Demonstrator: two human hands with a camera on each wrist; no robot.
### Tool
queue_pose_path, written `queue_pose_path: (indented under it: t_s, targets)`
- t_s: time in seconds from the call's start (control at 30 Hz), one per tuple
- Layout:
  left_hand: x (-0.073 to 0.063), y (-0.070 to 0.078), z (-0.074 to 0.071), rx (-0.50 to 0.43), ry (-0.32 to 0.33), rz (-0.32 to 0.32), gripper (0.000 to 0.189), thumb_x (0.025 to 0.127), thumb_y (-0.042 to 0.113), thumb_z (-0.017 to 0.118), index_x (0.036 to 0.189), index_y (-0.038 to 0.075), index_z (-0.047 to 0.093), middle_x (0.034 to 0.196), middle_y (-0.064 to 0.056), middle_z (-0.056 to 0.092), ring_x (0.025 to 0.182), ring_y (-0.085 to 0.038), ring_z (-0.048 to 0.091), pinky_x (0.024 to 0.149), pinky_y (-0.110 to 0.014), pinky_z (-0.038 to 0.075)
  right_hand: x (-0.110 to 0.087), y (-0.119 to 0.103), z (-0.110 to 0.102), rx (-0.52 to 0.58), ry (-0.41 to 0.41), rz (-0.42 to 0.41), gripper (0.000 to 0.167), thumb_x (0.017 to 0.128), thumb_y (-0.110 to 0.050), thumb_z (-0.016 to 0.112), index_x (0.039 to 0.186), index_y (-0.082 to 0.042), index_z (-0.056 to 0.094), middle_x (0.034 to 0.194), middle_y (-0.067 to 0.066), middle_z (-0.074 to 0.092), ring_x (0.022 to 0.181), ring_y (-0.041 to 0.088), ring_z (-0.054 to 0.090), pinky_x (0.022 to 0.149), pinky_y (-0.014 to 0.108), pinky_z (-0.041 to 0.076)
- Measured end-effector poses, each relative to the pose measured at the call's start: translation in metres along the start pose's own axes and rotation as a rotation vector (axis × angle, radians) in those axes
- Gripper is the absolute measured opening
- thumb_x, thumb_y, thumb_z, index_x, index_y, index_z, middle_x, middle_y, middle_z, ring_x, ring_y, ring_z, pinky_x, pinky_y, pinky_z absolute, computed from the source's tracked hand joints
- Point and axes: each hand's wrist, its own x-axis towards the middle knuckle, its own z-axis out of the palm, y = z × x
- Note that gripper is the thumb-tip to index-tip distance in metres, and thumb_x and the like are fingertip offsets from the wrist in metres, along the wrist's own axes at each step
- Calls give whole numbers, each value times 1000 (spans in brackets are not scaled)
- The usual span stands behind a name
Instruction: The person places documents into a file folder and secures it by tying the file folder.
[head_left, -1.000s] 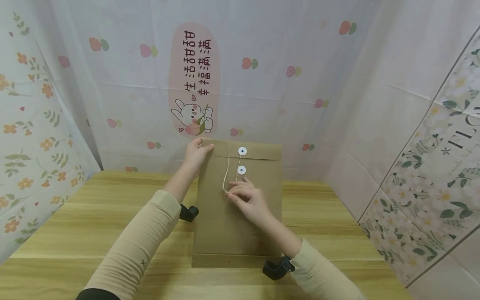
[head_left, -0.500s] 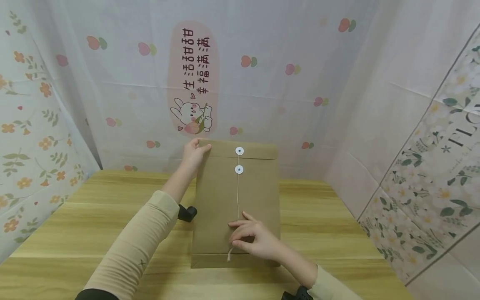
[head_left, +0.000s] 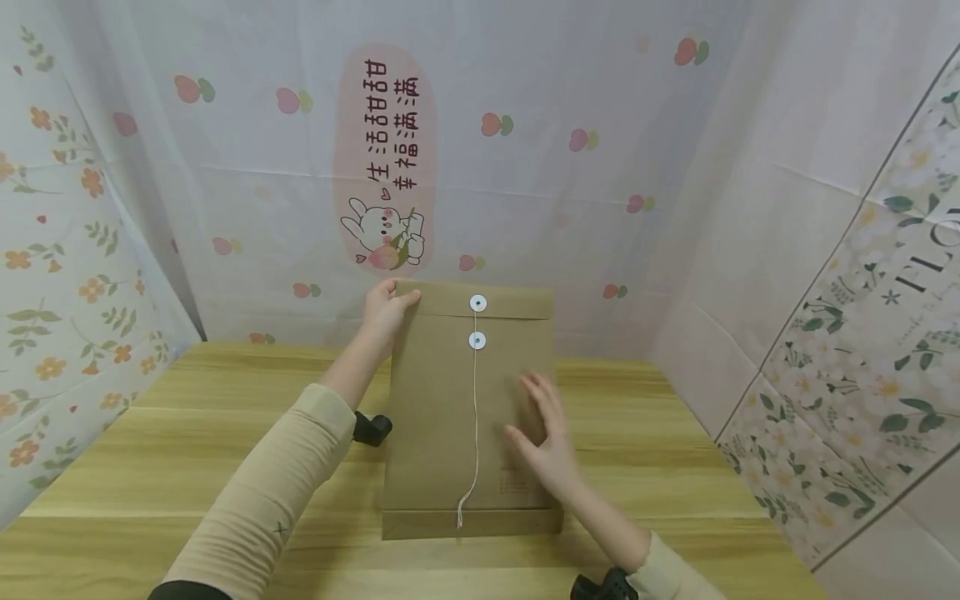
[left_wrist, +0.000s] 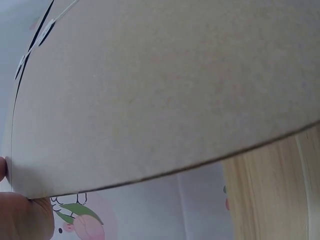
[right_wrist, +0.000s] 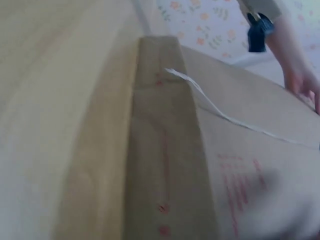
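Note:
A brown kraft paper string-tie document envelope (head_left: 431, 417) stands tilted back on the table, flap at the top. My left hand (head_left: 385, 312) pinches its upper left corner; the left wrist view shows the thumb (left_wrist: 25, 216) at that corner. Two white round buttons, an upper one (head_left: 477, 303) on the flap and a lower one (head_left: 477, 340) below it, carry a thin white string (head_left: 476, 408). The string hangs down the front, its frayed end (right_wrist: 176, 74) over the bottom fold. My right hand (head_left: 553, 442), fingers spread, is by the envelope's right side; whether it touches cannot be told.
The wooden table (head_left: 637, 467) extends to both sides of the envelope. Behind it hangs a printed curtain (head_left: 555, 167), with a floral curtain (head_left: 67, 250) at the left and another printed cloth (head_left: 847, 392) at the right. Black wrist cameras sit on both wrists.
My right hand drew the string downward across the front, let it go and moved to the right side, fingers opening. The string now hangs freely. My left hand keeps its corner hold.

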Motion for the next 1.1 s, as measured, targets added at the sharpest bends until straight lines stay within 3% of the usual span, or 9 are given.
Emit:
queue_pose_path:
  t_s: [0.17, 0.27, 0.33, 0.43, 0.57, 0.73, 0.8, 0.9, 1.1]
  targets:
    - [-3, 4, 1, -21, -14, -9, 30, 94, 8, 59, 123, 1, 55, 112, -9, 62, 87, -19, 60, 84, -34, 49, 6, 32, -19, 126, 12, 449, 81, 92, -17, 65, 151, 0, 11, 152, 29, 11, 137, 47, 14, 107, 64, 15]
    - [-4, 8, 2, -58, -3, 2, 35, 94, 7, 59, 128, 1, 54, 130, -11, 56, 111, -22, 54, 100, -35, 40, 5, 48, -32, 299, -74, 671, 76, 96, -27, 58, 150, 1, 12, 149, 32, 20, 135, 49, 23, 106, 62, 21]
    - [-5, 10, 2, -97, 13, 12, 37, 94, 6, 58, 131, 0, 53, 136, -12, 52, 120, -22, 49, 105, -34, 36, 0, 59, -40, 392, -143, 739, 70, 99, -31, 53, 147, 5, 19, 145, 31, 30, 132, 47, 31, 105, 62, 24]
    - [-6, 11, 2, -190, 42, 3, 37, 94, 5, 58, 131, -1, 52, 132, -11, 54, 116, -20, 51, 102, -32, 39, -8, 76, -55, 509, -254, 750, 59, 102, -34, 45, 140, 9, 35, 135, 25, 46, 124, 41, 44, 103, 55, 33]
    - [-9, 8, -2, -313, 84, -30, 34, 96, 8, 56, 128, -1, 51, 121, -8, 54, 105, -19, 54, 94, -33, 46, -24, 96, -79, 764, -355, 705, 41, 104, -40, 34, 125, -11, 53, 119, 7, 56, 108, 23, 55, 92, 35, 45]
    - [-16, 0, -9, -370, 132, -90, 50, 98, 15, 54, 143, 1, 35, 156, -2, 20, 141, -20, 17, 113, -47, 17, -41, 113, -92, 1365, -410, 541, 54, 104, -40, 13, 131, -18, 54, 132, 6, 55, 122, 23, 52, 100, 35, 42]
    - [-22, -7, -10, -396, 163, -126, 57, 98, 16, 54, 148, 4, 28, 160, 1, 5, 144, -21, 1, 112, -54, 5, -44, 113, -90, 1482, -388, 495, 56, 104, -35, 10, 135, -14, 52, 136, 11, 52, 127, 26, 47, 106, 38, 35]
    - [-32, -19, -6, -443, 197, -157, 63, 100, 16, 50, 152, 6, 15, 160, -1, -2, 144, -22, -5, 110, -58, -2, -45, 104, -85, 1381, -253, 497, 43, 106, -22, 17, 128, -13, 52, 126, 6, 58, 117, 21, 55, 100, 33, 41]
    - [-53, -43, 3, -482, 160, -159, 12, 100, 9, 43, 112, 5, 41, 152, -6, 17, 142, -22, 8, 112, -52, -6, -45, 83, -77, 925, 89, 628, 23, 99, 3, 37, 113, -10, 50, 96, -1, 66, 85, 11, 64, 74, 25, 52]
